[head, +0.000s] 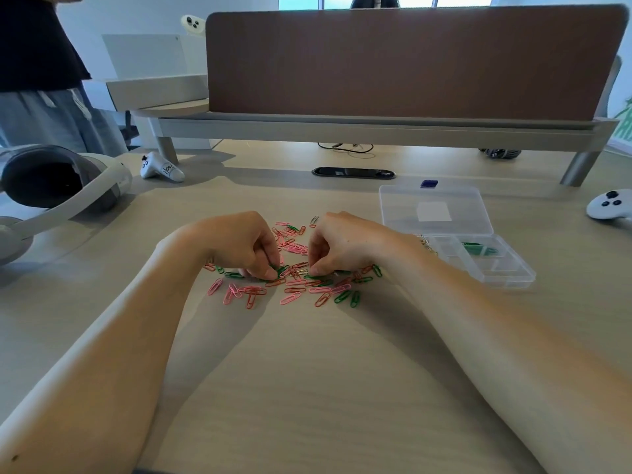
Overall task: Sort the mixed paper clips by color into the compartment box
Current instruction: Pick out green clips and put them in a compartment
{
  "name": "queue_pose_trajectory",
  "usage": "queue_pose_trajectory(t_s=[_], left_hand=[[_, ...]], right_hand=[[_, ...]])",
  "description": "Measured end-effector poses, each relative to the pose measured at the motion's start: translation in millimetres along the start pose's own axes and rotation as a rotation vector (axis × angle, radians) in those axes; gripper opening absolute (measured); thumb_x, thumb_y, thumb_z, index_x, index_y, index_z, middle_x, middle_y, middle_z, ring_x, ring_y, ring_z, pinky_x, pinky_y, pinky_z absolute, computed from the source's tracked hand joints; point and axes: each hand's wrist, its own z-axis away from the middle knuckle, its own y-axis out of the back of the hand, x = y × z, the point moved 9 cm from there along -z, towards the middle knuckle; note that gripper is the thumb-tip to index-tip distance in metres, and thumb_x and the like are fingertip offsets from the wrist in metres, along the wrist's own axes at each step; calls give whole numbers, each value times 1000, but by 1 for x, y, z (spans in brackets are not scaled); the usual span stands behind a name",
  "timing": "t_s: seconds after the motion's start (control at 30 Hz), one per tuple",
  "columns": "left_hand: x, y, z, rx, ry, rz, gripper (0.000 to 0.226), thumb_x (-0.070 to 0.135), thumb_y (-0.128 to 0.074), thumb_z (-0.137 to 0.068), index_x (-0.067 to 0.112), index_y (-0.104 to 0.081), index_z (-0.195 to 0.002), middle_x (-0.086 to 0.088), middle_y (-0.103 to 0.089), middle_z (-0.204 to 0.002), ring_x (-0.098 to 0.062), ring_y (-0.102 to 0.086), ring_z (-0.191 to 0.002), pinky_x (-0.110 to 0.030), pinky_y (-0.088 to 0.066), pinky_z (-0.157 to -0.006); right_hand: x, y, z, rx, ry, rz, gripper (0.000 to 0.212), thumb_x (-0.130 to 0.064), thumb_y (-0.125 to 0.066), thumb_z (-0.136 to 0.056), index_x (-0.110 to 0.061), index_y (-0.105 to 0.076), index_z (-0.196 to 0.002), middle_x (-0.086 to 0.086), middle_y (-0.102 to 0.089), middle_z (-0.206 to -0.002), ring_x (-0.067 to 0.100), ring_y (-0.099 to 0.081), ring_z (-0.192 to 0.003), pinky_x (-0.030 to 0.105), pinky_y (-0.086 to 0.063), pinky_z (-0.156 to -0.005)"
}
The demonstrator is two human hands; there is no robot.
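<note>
Controller [160, 168], desk's far-left edge: black handwritten word on its grip, not legible. Box lid [403, 206]: white label [433, 211], blank. No other text.

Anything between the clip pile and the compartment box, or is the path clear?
No object visible. The paper clips lie at the left hand and right hand; the compartment box sits just beyond the right wrist, lid open and laid back.

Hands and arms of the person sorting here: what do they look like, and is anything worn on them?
Nothing worn that I can see. The left hand and right hand are bare, no gloves and no rings showing. Both forearms are uncovered, with no sleeves or watch in view.
</note>
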Motion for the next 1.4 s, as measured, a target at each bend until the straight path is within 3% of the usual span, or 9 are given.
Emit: queue_pose_trajectory(t_s=[0.3,0.43,0.57,0.8,1.0,1.13,1.4], left_hand=[[7,-4,-1,27,-20,-121,14,18,-76,-81,20,-73,-94,0,-72,-79,-8,-64,-64,-19,-50,-65],[8,-5,-1,21,-25,-176,12,22,-73,-83,22,-71,-95,5,-68,-77,-7,-59,-64,-19,-46,-64],[9,-3,-1,41,-43,-192,5,20,-71,-84,18,-70,-89,4,-66,-73,-8,-57,-62,-22,-45,-63],[10,5,0,101,-73,-148,3,18,-73,-82,18,-70,-80,-3,-70,-74,-9,-56,-60,-21,-44,-61],[11,-3,1,38,-50,-134,8,16,-75,-81,15,-72,-89,-1,-72,-74,-8,-66,-61,-21,-52,-64],[14,-3,1,61,-36,-178,10,19,-77,-79,20,-73,-88,9,-68,-67,-5,-63,-57,-20,-49,-62],[21,-7,0,70,-36,-288,11,21,-71,-81,18,-72,-92,8,-64,-76,-4,-54,-66,-19,-41,-60]], right_hand=[[-5,-2,2,-20,4,42,8,-20,-68,-88,-22,-67,-80,-12,-60,-74,3,-55,-70,20,-42,-58],[-1,7,3,29,10,-70,10,-18,-68,-86,-21,-68,-76,-9,-64,-76,9,-59,-73,24,-47,-62],[4,16,5,107,20,-156,6,-18,-68,-88,-14,-72,-84,-18,-59,-73,-1,-56,-70,22,-45,-65],[2,10,4,37,42,-130,8,-21,-77,-81,-24,-73,-87,-12,-68,-84,8,-64,-84,29,-54,-77],[-6,0,5,-26,52,28,8,-22,-77,-81,-21,-76,-89,-18,-60,-71,1,-57,-73,19,-43,-63],[-10,-1,6,-13,55,86,6,-21,-73,-84,-19,-75,-89,-16,-57,-70,1,-52,-70,17,-40,-59],[-4,0,9,-7,20,71,9,-18,-70,-87,-22,-67,-80,-10,-59,-77,7,-55,-75,19,-41,-58]])
